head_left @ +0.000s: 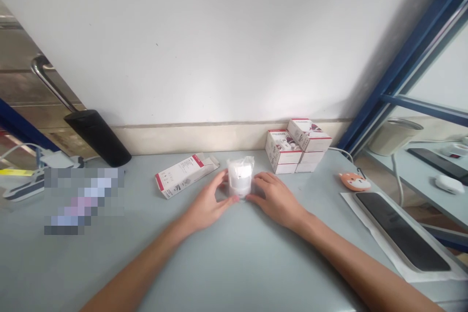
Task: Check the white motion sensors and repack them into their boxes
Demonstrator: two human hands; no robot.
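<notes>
A white cylindrical item in clear plastic wrap stands upright on the grey-blue table, between my two hands. My left hand is curled round its left side, the thumb low at the front and the fingers behind. From the right, my right hand closes on it with bent fingers, thumb tip near its base. Just left of my left hand lies an opened white and red carton, its flap pointing right. Several closed white and red boxes are stacked behind my right hand, by the wall.
At left are a black cylinder with a metal tube, a power strip and a blurred-out object. To the right lie an orange animal-shaped case and a dark flat device on white paper. A blue frame rises beyond.
</notes>
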